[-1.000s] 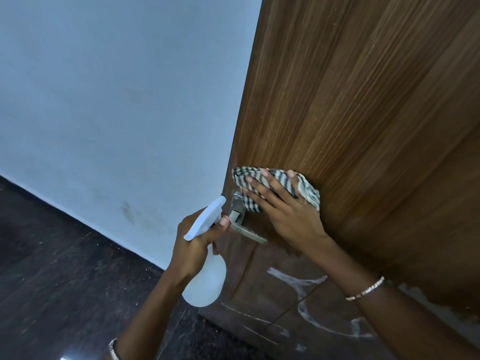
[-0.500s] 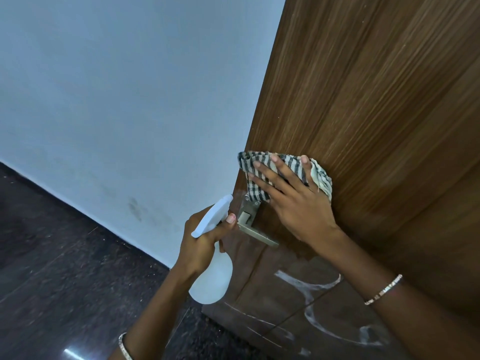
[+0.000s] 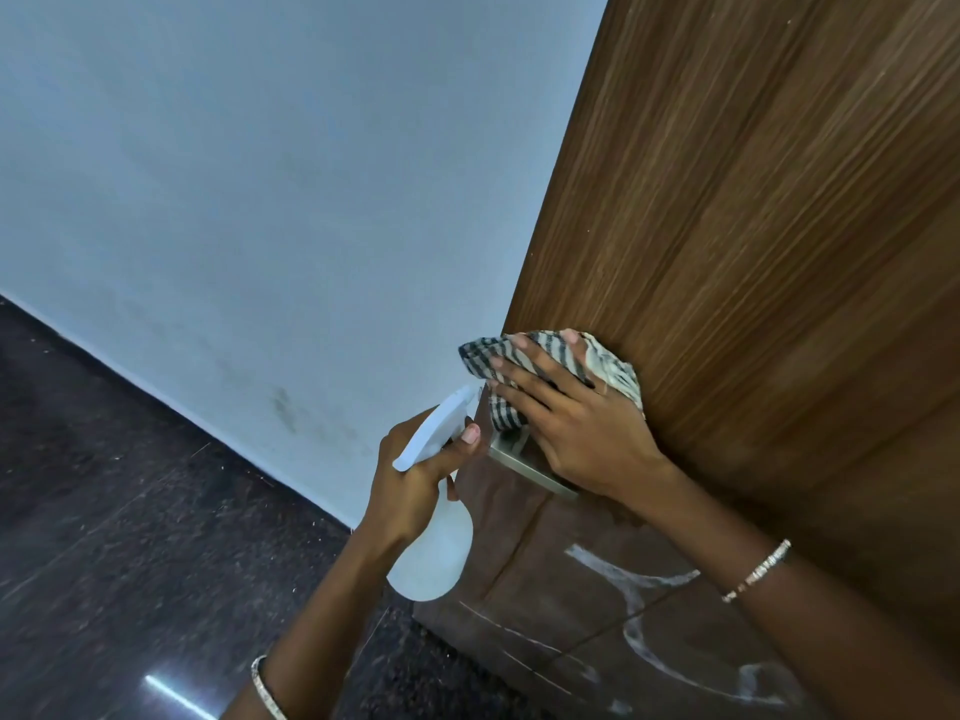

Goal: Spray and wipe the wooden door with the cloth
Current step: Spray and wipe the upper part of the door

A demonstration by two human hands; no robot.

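Wood-grained and brown, the door (image 3: 753, 226) filled the right side of the head view, its top and far side cut off by the frame. At its left edge, just above the metal door handle (image 3: 524, 467), the striped cloth (image 3: 613, 363) was bunched and pressed to the wood by the right hand (image 3: 587, 433). That hand's fingers lay spread and fairly straight over the fabric rather than curled round it. The palm covered the cloth's lower part, and the thumb could not be made out. One corner of the cloth stuck out past the door's edge toward the pale blue-grey wall (image 3: 260, 200). The handle showed only in part, with its plate behind the cloth and its far end under the wrist.

Close beside it, the left hand (image 3: 415, 475) gripped the neck of a white spray bottle (image 3: 434, 558), with the nozzle tilted up toward the cloth. The hand hid the trigger, so whether a finger lay on it could not be told. The round body hung below the fist.

White smears (image 3: 634, 589) crossed a darker brown surface under the right forearm, and it was hard to tell whether that was the lower door. A beaded bracelet (image 3: 756, 571) circled the right wrist, and a bangle (image 3: 267, 688) on the left arm was partly cut off by the bottom edge. A dark speckled floor (image 3: 104, 511) lay at the left.
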